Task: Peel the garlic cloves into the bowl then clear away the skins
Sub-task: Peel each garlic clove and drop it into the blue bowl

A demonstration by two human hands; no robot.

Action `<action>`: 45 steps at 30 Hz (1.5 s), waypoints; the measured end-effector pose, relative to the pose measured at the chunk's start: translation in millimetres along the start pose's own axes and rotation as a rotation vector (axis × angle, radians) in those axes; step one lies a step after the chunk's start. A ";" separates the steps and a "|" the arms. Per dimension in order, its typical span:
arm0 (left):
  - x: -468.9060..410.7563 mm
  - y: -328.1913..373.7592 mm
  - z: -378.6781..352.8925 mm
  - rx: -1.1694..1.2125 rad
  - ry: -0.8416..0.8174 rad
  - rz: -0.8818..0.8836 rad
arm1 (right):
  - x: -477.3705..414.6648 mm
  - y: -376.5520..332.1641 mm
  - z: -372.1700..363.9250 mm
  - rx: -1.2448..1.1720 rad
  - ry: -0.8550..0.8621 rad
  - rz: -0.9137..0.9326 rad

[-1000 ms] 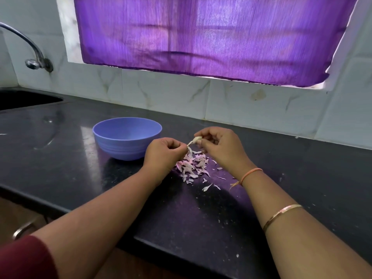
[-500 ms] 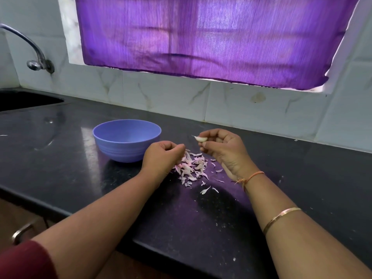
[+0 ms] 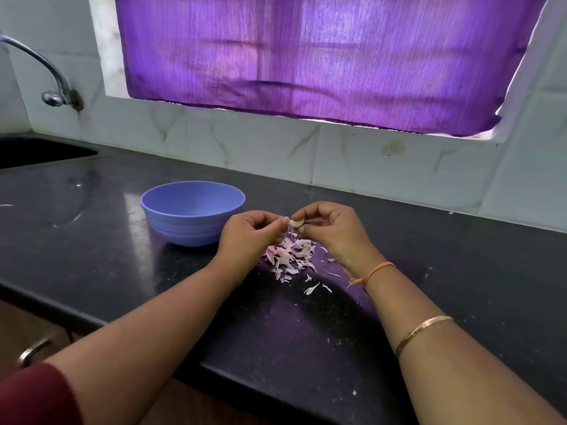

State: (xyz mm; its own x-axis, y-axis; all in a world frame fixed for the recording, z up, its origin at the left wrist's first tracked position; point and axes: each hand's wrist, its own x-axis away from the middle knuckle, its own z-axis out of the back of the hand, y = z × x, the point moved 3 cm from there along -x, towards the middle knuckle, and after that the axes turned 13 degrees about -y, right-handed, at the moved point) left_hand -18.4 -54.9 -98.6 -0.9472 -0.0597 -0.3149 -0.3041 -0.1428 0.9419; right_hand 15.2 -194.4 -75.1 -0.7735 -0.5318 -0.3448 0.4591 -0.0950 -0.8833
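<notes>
A pale garlic clove [image 3: 296, 223] sits between the fingertips of both hands, above a heap of pinkish garlic skins [image 3: 291, 256] on the black counter. My right hand [image 3: 333, 233] pinches the clove from the right. My left hand [image 3: 248, 237], fingers curled, touches the clove's left end with its fingertips. The blue bowl [image 3: 171, 207] stands just left of my left hand; its inside is hidden from here.
The black counter [image 3: 107, 246] runs to a front edge below my forearms. A sink [image 3: 40, 151] and a chrome tap [image 3: 52, 84] are at the far left. A tiled wall and a purple curtain [image 3: 306, 56] stand behind. Loose skin flakes [image 3: 311, 288] lie near the heap.
My left hand dropped a strip of skin onto the heap, then rose back to the clove. My right hand stayed at the clove, now bare of hanging skin.
</notes>
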 end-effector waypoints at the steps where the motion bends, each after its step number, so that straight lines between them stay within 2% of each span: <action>1: 0.1 0.1 0.3 -0.017 0.004 0.003 | -0.3 0.1 -0.5 0.016 -0.005 0.000; 13: 4.5 6.5 3.6 -0.088 0.080 -0.013 | 2.5 4.4 -2.4 -0.024 -0.008 -0.126; 23: 5.4 8.8 3.0 -0.076 0.071 0.021 | 2.7 1.5 -2.6 0.024 -0.008 -0.084; 33: 1.2 0.9 4.0 -0.081 0.088 0.051 | 2.5 -0.3 -3.6 -0.341 -0.013 -0.126; 41: 0.2 0.5 4.8 -0.055 0.103 0.034 | 3.0 0.4 -3.1 -0.400 -0.023 -0.182; 45: 0.9 1.4 3.5 -0.054 0.052 -0.019 | 3.4 0.5 -4.0 -0.398 -0.031 -0.195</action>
State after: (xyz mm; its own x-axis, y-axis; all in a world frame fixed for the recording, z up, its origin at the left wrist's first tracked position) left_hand -20.1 -51.7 -97.1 -0.9344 -0.1071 -0.3397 -0.3150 -0.1971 0.9284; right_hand 11.1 -192.9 -78.0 -0.8124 -0.5620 -0.1556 0.0973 0.1326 -0.9864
